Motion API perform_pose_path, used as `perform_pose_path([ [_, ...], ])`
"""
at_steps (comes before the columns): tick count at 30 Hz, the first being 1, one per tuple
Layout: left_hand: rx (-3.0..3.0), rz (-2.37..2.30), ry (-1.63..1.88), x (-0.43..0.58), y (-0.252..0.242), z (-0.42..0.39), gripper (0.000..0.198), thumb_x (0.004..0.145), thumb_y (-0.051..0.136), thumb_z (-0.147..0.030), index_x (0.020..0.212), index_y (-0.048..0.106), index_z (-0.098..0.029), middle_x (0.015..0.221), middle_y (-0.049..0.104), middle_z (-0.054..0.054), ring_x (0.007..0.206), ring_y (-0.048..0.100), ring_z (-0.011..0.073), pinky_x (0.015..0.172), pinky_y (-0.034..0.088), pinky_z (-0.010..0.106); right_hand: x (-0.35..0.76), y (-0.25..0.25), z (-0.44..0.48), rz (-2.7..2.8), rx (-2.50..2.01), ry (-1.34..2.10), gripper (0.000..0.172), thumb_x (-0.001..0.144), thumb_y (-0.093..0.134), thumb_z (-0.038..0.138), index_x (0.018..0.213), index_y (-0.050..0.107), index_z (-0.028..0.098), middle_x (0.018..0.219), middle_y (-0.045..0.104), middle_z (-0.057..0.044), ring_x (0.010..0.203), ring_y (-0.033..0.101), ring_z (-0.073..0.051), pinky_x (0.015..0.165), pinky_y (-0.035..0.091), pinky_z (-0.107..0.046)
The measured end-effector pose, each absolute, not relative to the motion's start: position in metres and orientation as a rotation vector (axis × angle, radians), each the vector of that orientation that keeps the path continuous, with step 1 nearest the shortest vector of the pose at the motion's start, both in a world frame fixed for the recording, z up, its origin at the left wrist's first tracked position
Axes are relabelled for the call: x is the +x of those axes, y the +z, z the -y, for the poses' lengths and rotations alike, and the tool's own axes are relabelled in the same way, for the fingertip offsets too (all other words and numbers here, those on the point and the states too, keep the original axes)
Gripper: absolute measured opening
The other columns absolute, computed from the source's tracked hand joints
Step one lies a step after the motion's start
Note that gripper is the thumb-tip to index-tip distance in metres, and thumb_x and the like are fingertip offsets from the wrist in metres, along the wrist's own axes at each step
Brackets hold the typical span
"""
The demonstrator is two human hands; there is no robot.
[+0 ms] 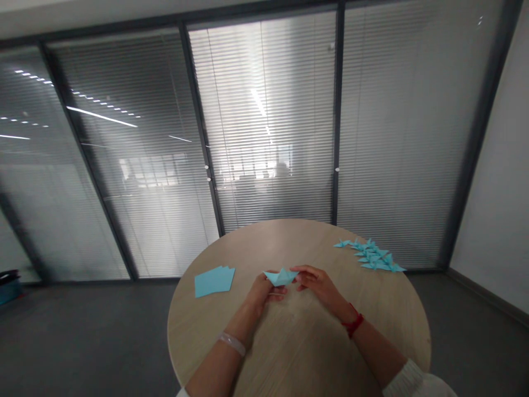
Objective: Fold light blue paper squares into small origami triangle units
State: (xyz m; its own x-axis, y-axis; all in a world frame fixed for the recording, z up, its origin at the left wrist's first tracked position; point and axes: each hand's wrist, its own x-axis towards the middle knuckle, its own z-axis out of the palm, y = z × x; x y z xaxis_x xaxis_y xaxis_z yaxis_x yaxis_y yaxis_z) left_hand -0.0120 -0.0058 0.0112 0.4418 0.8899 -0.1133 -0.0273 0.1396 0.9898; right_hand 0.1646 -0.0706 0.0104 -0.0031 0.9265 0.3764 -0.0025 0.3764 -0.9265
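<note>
A half-folded blue paper is held just above the middle of the round tabletop, between the two hands. It already has a boat-like form with a small peak in the centre, so the folding of this piece seems to be well advanced but not finished. On the far right side of the tabletop a group of folded pieces is laid out, and these appear to be done. On the left, a small stack of flat sheets lies unfolded, so it can be judged that several pieces are left.

The left hand is closed on the left end of the paper, and the right hand pinches the right end with the fingers nearly shut. Both forearms are stretched forward over the tabletop, the wrists slightly turned inward.
</note>
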Motion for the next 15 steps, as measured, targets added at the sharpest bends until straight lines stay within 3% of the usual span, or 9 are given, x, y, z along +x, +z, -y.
perform_pose_path([
  [4,1.288,-0.894,0.721,-0.008,0.011,0.007,0.035,0.067,0.066,-0.037,0.091,0.062,-0.011,0.068,0.063,0.005,0.056,0.062,0.0154,0.051,0.049,0.025,0.167,0.006,0.065,1.307,-0.927,0.884,0.038,0.070,0.067,0.047,0.093,0.070,0.018,0.080,0.067,-0.004,0.067,0.061,-0.015,0.061,0.052,-0.027],
  [9,1.355,-1.015,0.813,-0.009,0.011,-0.001,0.026,0.076,0.057,-0.031,0.093,0.059,-0.012,0.066,0.061,0.004,0.051,0.061,0.0143,0.048,0.050,0.025,0.175,-0.005,0.055,1.181,-0.945,0.851,0.046,0.068,0.067,0.052,0.094,0.071,0.015,0.079,0.068,-0.006,0.069,0.062,-0.018,0.059,0.053,-0.028],
  [15,1.380,-0.886,1.134,-0.014,0.018,-0.003,0.049,0.080,0.049,-0.053,0.106,0.060,-0.013,0.075,0.058,0.005,0.065,0.062,0.0147,0.052,0.052,0.025,0.182,-0.018,0.047,1.057,-0.959,0.858,0.052,0.065,0.070,0.054,0.097,0.069,0.013,0.080,0.069,-0.009,0.067,0.063,-0.019,0.062,0.054,-0.032],
])
